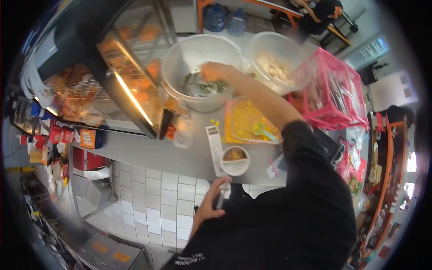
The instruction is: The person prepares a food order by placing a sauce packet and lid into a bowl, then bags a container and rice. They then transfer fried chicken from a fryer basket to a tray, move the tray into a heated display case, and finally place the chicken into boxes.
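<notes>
My right hand [217, 72] reaches into a large translucent bowl [175, 56] at the back of the counter, its fingers curled down at clear plastic packets with dark green contents [204, 87]. What its fingertips grip is hidden. Near my body, at the counter's front edge, my left hand [210, 202] is closed around a small clear plastic bag [223, 194]. Just beyond that hand stands a white round tub [235, 170] with brown contents. A long white printed strip [215, 150] lies beside the tub.
A yellow tray [240, 118] holds a pale green scoop [263, 131]. Behind it is a second translucent tub [270, 45] with pale pieces. At right stands a pink basket [319, 85]; at left, a lit glass display case [130, 94]. Another person [319, 18] is at the back.
</notes>
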The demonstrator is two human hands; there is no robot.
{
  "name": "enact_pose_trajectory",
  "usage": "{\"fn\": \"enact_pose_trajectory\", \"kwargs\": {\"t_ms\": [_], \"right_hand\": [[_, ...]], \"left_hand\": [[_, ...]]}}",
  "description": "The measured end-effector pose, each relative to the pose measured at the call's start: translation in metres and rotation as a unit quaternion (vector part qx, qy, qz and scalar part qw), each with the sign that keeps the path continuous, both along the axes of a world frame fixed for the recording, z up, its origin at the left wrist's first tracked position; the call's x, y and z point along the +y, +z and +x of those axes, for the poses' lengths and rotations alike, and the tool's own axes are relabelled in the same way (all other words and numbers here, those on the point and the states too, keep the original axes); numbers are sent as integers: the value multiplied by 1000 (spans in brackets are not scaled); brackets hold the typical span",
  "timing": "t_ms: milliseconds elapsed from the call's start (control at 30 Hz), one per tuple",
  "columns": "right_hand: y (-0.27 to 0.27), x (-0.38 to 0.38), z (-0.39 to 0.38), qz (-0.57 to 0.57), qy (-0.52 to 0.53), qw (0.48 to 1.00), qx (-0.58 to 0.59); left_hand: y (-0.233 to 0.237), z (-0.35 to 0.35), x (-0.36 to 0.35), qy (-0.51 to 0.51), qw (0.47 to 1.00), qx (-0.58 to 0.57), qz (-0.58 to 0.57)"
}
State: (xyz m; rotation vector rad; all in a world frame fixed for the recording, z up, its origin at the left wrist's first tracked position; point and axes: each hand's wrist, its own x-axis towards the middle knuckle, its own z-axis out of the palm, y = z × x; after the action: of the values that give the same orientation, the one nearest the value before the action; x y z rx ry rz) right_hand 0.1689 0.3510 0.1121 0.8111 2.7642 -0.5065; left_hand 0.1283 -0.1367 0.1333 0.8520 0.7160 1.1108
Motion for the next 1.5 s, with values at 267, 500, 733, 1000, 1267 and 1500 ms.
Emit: {"fn": "enact_pose_trajectory", "kwargs": {"t_ms": [267,500,733,1000,1267,1500], "right_hand": [[-102,45,-27,82,145,968,-189],[-2,47,-19,-4,-119,992,40],[102,-59,65,-249,-149,913,286],[-14,-324,186,-236,-155,941,187],[-83,-405,146,49,-394,860,321],[-64,-431,141,118,-292,924,217]], "left_hand": [[-15,-22,-72,244,963,-39,-108],[-18,-40,-61,165,983,-43,-67],[-24,-65,-30,54,997,60,5],[-27,-76,18,2,998,58,25],[-15,-54,37,-83,951,289,69],[-12,-36,42,-76,940,316,103]]}}
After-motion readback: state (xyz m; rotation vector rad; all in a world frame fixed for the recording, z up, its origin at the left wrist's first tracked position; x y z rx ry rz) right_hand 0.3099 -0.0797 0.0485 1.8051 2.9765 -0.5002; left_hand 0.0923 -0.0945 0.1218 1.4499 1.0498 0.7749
